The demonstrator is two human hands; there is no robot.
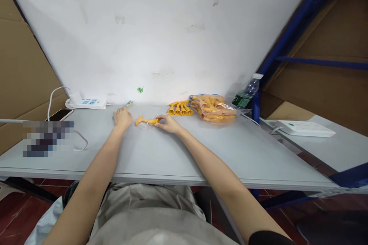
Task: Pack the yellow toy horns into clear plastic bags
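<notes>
My left hand (122, 118) rests on the table with its fingers curled down over a narrow, colourful printed card (129, 103). One end of the card shows beyond the fingers; most of it is hidden under the hand. My right hand (169, 124) has its thumb and fingers closed around the wide end of a yellow-orange horn-shaped plastic piece (147, 121). Clear film surrounds this piece, and its narrower, branched end points left towards my left hand. Beyond my right hand several similar yellow pieces (180, 108) lie in a row, their round open ends facing me.
A clear bag of orange pieces (212, 109) lies right of the row, near a green-labelled bottle (246, 92). At left are a white power strip (92, 103), a phone (61, 115) and a white cable (83, 140). A white wall (161, 38) bounds the table's back.
</notes>
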